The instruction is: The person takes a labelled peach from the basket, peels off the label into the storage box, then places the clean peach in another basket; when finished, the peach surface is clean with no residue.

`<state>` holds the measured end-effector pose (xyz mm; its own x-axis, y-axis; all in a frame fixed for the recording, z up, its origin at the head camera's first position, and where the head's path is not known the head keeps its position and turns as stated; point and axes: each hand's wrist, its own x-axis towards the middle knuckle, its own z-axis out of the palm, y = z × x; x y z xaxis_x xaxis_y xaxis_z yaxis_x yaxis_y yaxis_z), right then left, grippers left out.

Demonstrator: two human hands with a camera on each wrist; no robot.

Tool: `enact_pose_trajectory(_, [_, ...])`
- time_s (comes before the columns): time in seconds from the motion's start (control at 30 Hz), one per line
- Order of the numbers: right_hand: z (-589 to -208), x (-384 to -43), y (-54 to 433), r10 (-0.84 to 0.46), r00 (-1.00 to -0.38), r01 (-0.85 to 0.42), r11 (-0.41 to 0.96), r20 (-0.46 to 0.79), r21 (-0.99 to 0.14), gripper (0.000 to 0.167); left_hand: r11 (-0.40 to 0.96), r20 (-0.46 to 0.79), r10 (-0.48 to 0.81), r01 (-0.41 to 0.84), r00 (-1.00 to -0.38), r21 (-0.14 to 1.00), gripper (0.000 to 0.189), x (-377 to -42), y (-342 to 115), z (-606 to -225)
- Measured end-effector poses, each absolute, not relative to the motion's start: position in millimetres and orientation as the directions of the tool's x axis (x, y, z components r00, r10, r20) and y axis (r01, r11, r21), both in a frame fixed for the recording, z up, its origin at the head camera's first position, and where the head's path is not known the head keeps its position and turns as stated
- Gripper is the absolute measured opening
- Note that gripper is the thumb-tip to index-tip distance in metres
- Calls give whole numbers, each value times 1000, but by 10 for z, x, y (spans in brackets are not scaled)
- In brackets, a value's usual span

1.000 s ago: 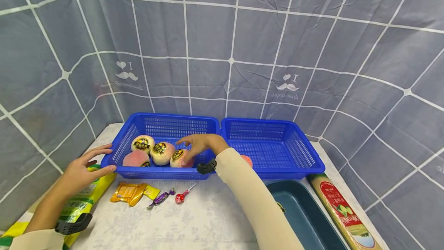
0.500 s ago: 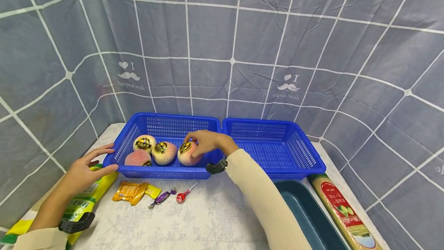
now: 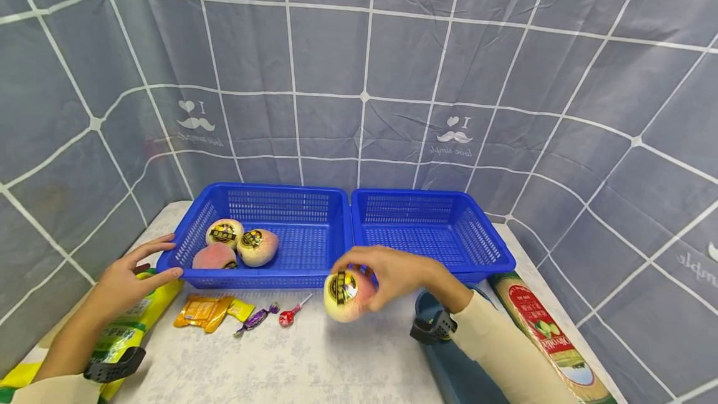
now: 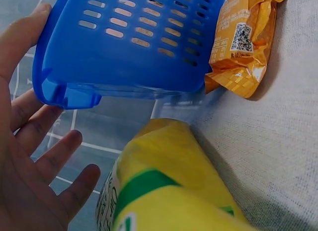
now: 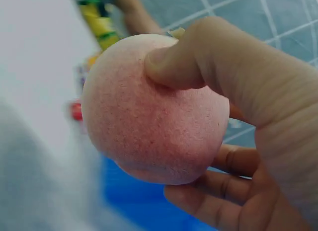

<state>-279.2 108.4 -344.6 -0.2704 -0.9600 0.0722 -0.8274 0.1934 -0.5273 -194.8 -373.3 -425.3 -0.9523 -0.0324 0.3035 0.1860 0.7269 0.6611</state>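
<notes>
My right hand holds a peach above the table, in front of the gap between two blue baskets. In the right wrist view the thumb presses the pink side of that peach. The sticker on it faces left in the head view. My left hand lies with fingers spread at the left corner of the left blue basket. Its thumb and some fingertips touch or nearly touch the rim, as the left wrist view shows. Three peaches sit in that basket's left part, among them a pink one.
The right blue basket stands beside the left one. Wrapped sweets and a red lollipop lie in front. A yellow-green bag is under my left arm. A dark teal tray and an olive-labelled package are at right.
My right hand has lifted the rightmost peach out of the left basket and brought it right and toward me. The left hand stays at the basket corner.
</notes>
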Motion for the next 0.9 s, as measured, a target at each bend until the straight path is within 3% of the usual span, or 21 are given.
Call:
enact_pose_trajectory(0.17, [-3786,-2529,1131,-973,-226,-813,209,-35,-543,69,731,320,-48,185,-946,657,59,-1930,-3822,-4290])
enact_pose_trajectory(0.3, [-3968,-2498,1131,-979,-177,-809,201,-98,-552,72,722,328,-54,190,-943,665,59,-1919,-3850,-4313])
enact_pose_trajectory(0.4, [-4020,-2507,1176,-981,-149,-757,195,-126,-623,80,719,328,-40,201,-944,665,59,-1920,-3825,-4325])
enact_pose_trajectory(0.53, [-3994,-2500,1255,-967,-230,-734,246,-109,-633,76,722,339,-21,220,-940,655,58,-1938,-3799,-4328])
enact_pose_trajectory(0.63, [-3936,-2473,1311,-941,-332,-795,315,-61,-518,52,730,334,-17,217,-942,649,58,-1957,-3781,-4315])
enact_pose_trajectory(0.73, [-3909,-2452,1356,-923,-383,-809,360,-47,-464,33,736,315,-16,202,-949,646,60,-1966,-3750,-4294])
enact_pose_trajectory(0.9, [-3938,-2458,1418,-908,-414,-730,374,-65,-572,30,735,350,-15,227,-936,639,59,-1920,-3655,-4220])
